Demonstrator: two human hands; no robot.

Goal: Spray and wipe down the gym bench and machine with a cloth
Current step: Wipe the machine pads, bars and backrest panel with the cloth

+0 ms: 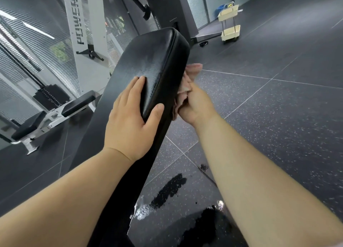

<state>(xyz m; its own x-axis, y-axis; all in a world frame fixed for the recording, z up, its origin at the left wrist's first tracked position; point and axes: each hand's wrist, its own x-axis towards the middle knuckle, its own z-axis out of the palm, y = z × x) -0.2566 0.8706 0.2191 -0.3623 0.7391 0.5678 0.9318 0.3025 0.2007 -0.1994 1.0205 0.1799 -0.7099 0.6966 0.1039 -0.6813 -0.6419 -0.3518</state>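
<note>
Glossy black bench pad, tilted upward; crumpled pink cloth against its right edge.

1. Bench pad runs from near centre to far centre.
2. Left hand rests on the pad's top, thumb over its right edge.
3. Right hand is just right of the pad and holds the cloth against the pad's right side.
4. Machine stands left of and behind the pad.
5. Cart stands far right, well apart.
6. Puddles lie on the near floor, right of the pad.
</note>
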